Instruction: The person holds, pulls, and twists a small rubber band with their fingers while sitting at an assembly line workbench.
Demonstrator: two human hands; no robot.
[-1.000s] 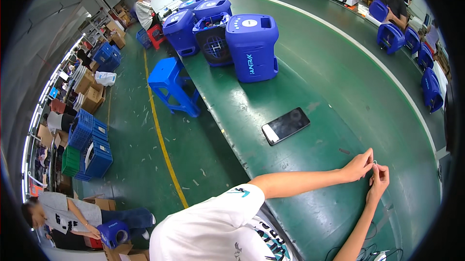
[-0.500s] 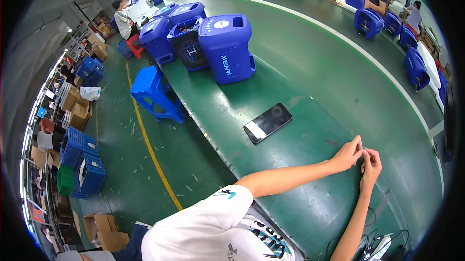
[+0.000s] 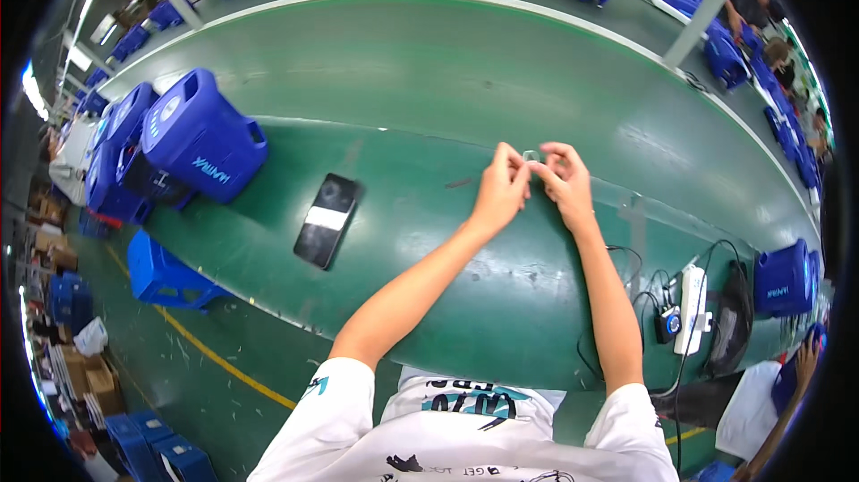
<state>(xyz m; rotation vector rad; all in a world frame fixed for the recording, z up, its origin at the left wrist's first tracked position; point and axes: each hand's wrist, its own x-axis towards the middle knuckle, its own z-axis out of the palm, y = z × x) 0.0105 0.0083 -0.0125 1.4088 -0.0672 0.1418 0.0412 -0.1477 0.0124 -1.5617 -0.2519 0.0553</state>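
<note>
Over the far part of the green table, my two hands are close together. Between their fingertips is a small pale loop (image 3: 531, 156), too small to name by kind. My left hand (image 3: 503, 188) pinches it with thumb and forefinger. My right hand (image 3: 567, 185) is on its other side, fingers curled and thumb reaching to the same loop. A black phone (image 3: 327, 221) lies on the table to the left of my hands, a bright reflection across its screen.
Blue plastic cases (image 3: 204, 137) stand at the table's left end, with a blue stool (image 3: 165, 272) beside it. At right are a white power strip (image 3: 691, 310), a black adapter (image 3: 667, 324) and loose cables. Another blue case (image 3: 784, 278) sits farther right. A co-worker's arm (image 3: 787, 406) shows at lower right.
The view has swung to the right, so the phone and blue cases now appear farther left and the power strip shows fully. My hands stay together at the small loop.
</note>
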